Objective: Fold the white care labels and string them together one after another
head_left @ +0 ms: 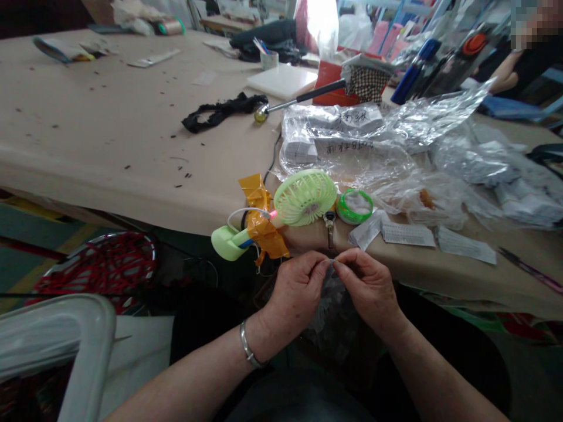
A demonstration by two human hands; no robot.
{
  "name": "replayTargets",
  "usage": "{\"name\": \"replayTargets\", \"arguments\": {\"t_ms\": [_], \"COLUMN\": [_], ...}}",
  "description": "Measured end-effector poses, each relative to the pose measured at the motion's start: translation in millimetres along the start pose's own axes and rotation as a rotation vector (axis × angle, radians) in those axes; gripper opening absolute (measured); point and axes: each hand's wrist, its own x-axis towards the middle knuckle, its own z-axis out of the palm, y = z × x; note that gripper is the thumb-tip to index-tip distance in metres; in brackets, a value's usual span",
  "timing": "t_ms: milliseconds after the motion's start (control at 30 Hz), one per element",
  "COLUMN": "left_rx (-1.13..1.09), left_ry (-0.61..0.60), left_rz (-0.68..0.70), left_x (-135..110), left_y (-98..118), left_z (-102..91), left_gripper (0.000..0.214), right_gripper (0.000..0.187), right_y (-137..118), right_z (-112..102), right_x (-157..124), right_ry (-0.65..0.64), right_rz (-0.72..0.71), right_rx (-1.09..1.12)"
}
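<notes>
My left hand [301, 290] and my right hand [369, 287] meet just in front of the table edge, thumbs and forefingers pinched together. Between the fingertips is a tiny pale piece, too small to name. Below the hands lies a heap of translucent plastic scraps [336, 316], partly hidden. Beyond the fingers, at the table's edge, are a small metal-tipped tool [329, 230] and a round green tub [354, 206] with white stuff inside. Printed paper slips [408, 234] lie to the right. A light-green handheld fan [305, 197] is fixed with orange tape [267, 231] left of the tool.
Clear plastic bags [352, 149] with white bundles cover the table's right side. Tweezers [530, 268] lie at the right edge. A black cloth strip [224, 111] and a metal-rod tool [303, 97] lie farther back. A white plastic chair [97, 328] stands left; another person's arm [510, 73] shows top right.
</notes>
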Motion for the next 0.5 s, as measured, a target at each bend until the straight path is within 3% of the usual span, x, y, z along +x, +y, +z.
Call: {"name": "replayTargets", "arguments": {"t_ms": [500], "left_rx": [0.06], "left_ry": [0.017], "left_rz": [0.003], "left_x": [6.7], "left_y": [-0.7], "left_z": [-0.1], "left_gripper": [0.022], "right_gripper": [0.008], "right_y": [3.6], "right_z": [1.8], "right_x": [4.3], "right_ry": [0.032], "right_rz": [-0.037], "right_rx": [-0.035]}}
